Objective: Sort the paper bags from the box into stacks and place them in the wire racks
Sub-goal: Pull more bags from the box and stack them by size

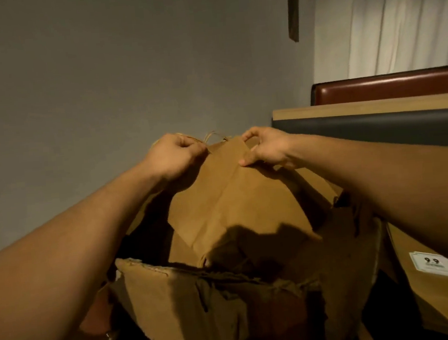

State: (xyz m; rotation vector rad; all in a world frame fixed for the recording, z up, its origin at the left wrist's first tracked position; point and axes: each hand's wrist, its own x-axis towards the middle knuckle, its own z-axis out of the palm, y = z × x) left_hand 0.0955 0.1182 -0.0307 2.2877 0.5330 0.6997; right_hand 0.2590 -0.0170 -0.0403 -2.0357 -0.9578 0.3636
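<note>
- While above torn cardboard box (202,302), folded paper bag (236,201) points handle-end away, long axis front-to-back.
- Left hand (175,155) grip fisted on twine handles (211,136).
- Right hand (267,147) grip pinching bag's top edge.

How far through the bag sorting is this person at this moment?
Early or mid-job. Nothing finished shows: no stacks or wire racks are in view. In hand: the left hand and right hand grip the top edge of brown paper bags rising from the torn cardboard box. Stacking and racking remain.
</note>
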